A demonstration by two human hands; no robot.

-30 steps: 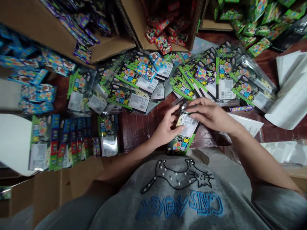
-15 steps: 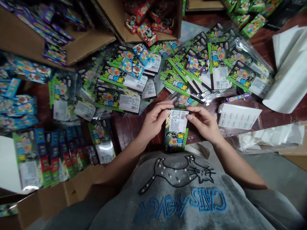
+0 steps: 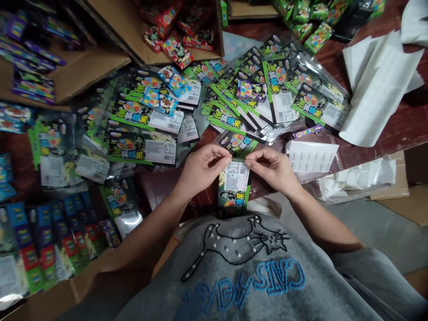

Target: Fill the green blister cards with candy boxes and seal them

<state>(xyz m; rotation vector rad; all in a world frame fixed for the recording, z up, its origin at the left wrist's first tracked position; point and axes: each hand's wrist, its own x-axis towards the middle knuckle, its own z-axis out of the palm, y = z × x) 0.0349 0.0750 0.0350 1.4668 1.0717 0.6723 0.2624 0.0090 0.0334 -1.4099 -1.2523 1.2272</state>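
A black and green candy bag [image 3: 235, 183] with a white printed label hangs upright in front of my chest, at the near table edge. My left hand [image 3: 207, 167] pinches its upper left corner between thumb and fingers. At the upper right corner my right hand [image 3: 269, 168] grips the same bag, thumb facing me. Just beyond my fingers lies another flat candy bag [image 3: 238, 141]. To the right of my right hand is a sheet of oval stickers [image 3: 312, 156]. Whether the held bag has anything inside, I cannot tell.
Overlapping candy bags [image 3: 143, 142] cover the table, with blue candy boxes [image 3: 159, 101] and a purple box [image 3: 251, 90] on top. Cartons of purple boxes and red boxes [image 3: 177, 51] stand behind. Filled bags [image 3: 47, 240] line the left. A white paper roll [image 3: 379, 96] lies right.
My view has swung to the right, so the table things sit further left. Both hands still hold the bag; their fingertips are now pinched more tightly at its top edge.
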